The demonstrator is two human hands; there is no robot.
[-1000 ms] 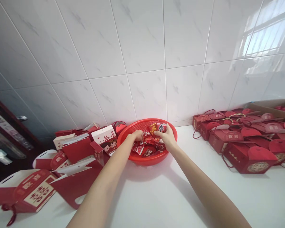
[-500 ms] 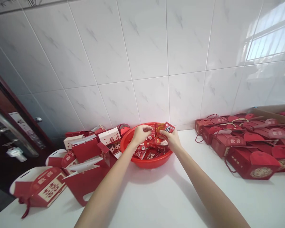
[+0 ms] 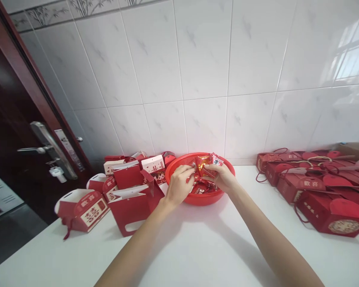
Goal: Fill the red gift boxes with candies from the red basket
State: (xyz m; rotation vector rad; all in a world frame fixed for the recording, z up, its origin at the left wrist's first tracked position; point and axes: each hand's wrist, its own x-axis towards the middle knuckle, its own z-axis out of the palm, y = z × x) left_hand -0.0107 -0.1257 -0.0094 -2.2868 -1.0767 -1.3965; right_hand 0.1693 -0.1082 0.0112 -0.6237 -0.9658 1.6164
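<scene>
A red plastic basket [image 3: 202, 200] with wrapped candies [image 3: 202, 188] in it stands against the wall. Over its right side, my right hand [image 3: 224, 178] is closed on candy packets: a gold-and-red packet [image 3: 202, 164] and a red packet with white print [image 3: 216, 159] stick out from the fingers. My left hand [image 3: 179, 185] is over the basket's left part, fingers curled together near the packets. What lies between its fingertips, if anything, is hidden.
Red gift boxes, some with tops standing open, crowd the left, including a tall red box [image 3: 128, 213] and a patterned box [image 3: 91, 213]. Closed red boxes [image 3: 332, 211] fill the right, before a cardboard carton [image 3: 354, 149]. A door with keys [image 3: 57, 173] is far left.
The view has swung left, showing more of the door. My left hand has dipped lower into the basket. My right hand still holds packets, now turned differently and bunched together.
</scene>
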